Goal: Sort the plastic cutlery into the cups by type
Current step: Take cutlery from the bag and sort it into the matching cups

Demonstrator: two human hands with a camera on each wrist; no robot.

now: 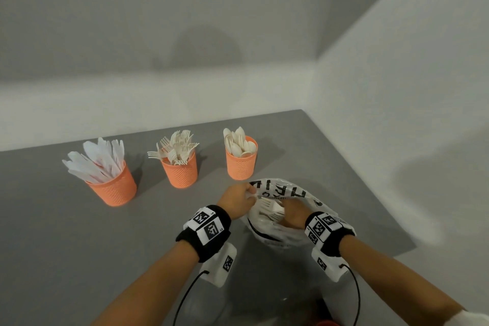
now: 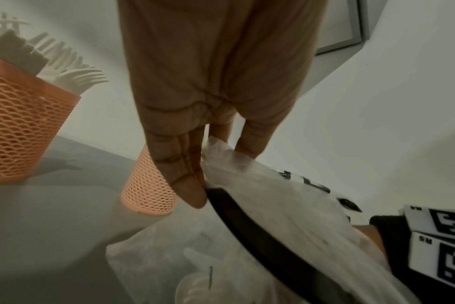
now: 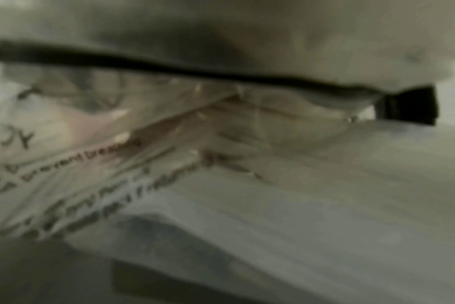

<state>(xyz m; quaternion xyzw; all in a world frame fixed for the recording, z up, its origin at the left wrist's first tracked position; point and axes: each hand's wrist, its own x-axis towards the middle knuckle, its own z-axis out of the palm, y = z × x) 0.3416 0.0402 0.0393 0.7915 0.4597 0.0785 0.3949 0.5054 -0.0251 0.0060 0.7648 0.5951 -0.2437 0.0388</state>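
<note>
Three orange mesh cups stand in a row: knives (image 1: 111,185) at the left, forks (image 1: 180,169) in the middle, spoons (image 1: 240,164) at the right. In front of the spoon cup lies a clear plastic bag (image 1: 296,193) with black print. My left hand (image 1: 250,193) pinches the bag's rim (image 2: 221,152) and holds its mouth up. My right hand (image 1: 287,209) is inside the bag, fingers curled round a bunch of white forks (image 1: 270,208) whose tines point left. The right wrist view shows only blurred plastic (image 3: 169,164).
The grey table (image 1: 66,246) ends at white walls behind and to the right. The fork cup (image 2: 21,133) and spoon cup (image 2: 148,191) stand close to my left hand. Cables run down from both wristbands.
</note>
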